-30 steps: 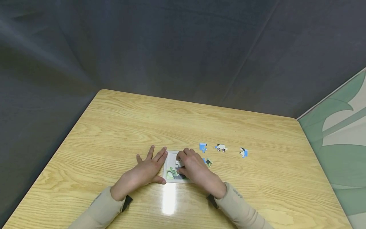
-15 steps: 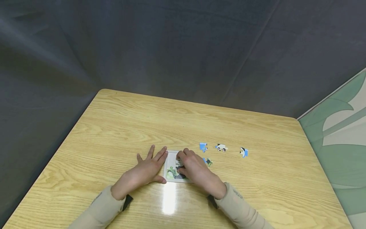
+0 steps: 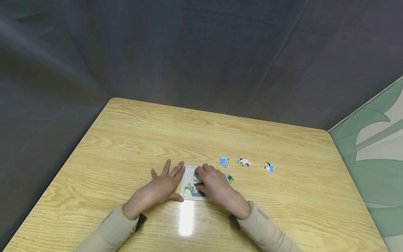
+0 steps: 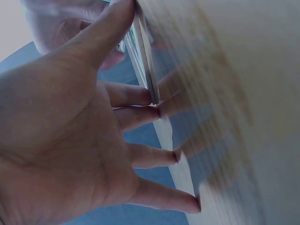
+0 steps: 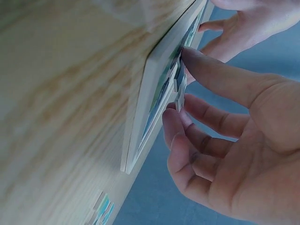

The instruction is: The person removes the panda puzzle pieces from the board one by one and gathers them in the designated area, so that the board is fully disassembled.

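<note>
A small white-rimmed puzzle tray lies on the table between the hands. A green jigsaw piece sits in its near left corner, with dark pieces beside it partly under the right hand. My left hand is spread, its fingertips and thumb against the tray's left edge; the left wrist view shows straight fingers touching the tabletop and tray. Over the tray, my right hand pinches a jigsaw piece between thumb and fingers, slightly raised at one side. The fingers hide most of the picture on it.
Right of the tray lie loose jigsaw pieces: a blue one, one with panda eyes, a black, white and blue one, and a green one close to the right hand. The wooden table ends at a dark curtain.
Almost nothing differs. Both hands keep their places at the tray, and the loose pieces lie where they were; the whole head view has shifted very slightly.
</note>
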Tool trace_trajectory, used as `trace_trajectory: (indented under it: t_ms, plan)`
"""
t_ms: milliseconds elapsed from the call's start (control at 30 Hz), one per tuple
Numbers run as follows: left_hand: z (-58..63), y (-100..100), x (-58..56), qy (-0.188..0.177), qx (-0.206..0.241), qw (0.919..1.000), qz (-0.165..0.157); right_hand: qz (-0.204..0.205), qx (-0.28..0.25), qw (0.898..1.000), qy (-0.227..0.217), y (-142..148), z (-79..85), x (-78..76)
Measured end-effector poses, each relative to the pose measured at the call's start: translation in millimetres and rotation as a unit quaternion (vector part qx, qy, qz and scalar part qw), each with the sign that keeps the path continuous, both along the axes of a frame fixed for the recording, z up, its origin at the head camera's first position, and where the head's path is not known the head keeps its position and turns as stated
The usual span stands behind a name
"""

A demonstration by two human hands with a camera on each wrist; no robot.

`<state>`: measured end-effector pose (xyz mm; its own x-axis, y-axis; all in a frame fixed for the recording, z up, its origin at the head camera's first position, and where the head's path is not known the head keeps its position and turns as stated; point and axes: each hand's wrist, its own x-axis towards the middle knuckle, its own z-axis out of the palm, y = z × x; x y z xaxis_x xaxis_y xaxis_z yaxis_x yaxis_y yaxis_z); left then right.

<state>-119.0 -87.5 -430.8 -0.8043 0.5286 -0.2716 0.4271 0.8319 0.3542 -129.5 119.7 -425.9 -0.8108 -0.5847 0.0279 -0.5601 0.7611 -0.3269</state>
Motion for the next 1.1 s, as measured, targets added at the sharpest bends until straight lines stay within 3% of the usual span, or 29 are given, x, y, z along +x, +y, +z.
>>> trace_trajectory:
  t_ms: [1100]
  plan:
    - [-1.6, -0.5, 0.2, 0.010, -0.006, 0.9999, -0.005, 0.040, -0.001, 0.999, 0.036, 3.7, -0.9, 1.8]
